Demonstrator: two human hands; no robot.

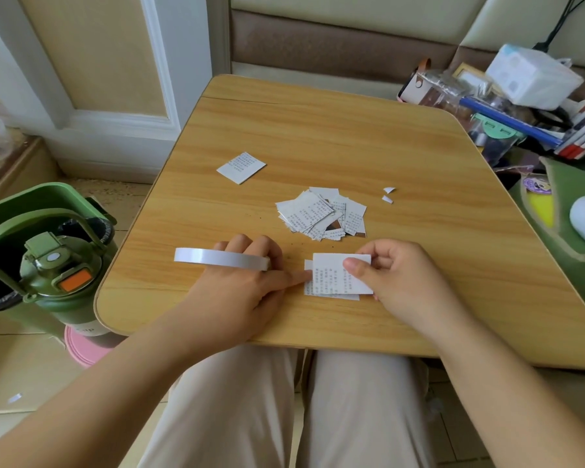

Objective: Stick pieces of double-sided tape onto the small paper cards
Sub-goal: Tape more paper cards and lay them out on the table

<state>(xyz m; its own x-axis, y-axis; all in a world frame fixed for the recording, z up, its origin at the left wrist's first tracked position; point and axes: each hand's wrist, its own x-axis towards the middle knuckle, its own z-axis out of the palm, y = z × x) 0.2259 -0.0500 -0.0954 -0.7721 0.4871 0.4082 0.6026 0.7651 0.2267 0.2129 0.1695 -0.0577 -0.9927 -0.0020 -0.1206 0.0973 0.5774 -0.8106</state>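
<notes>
Table [318, 136] comes first, because it is the biggest thing here. It is made of light wood and sits over the person's lap, so both hands can work close to the body.

Next comes the pile of cards [321, 212], a messy heap of small printed papers in the middle of the table. I think these wait for their tape. One single card [241, 167] lies alone, farther back and to the left, well apart from the heap. Maybe it is a finished one, but I cannot be sure.

The roll of tape [222, 258] is a thin white ring. It sits around the fingers of the left hand [240, 285] like a big bracelet, so the tape stays ready and does not roll away. This hand's fingers are curled through the ring, and its pointing finger reaches out flat and touches the left edge of a lower card [331, 294] on the table, likely to hold it down.

The right hand [385, 271] pinches the top card [341, 273] between thumb and fingers, just over the lower card.

Two tiny paper scraps [388, 194] lie to the right of the heap.
</notes>
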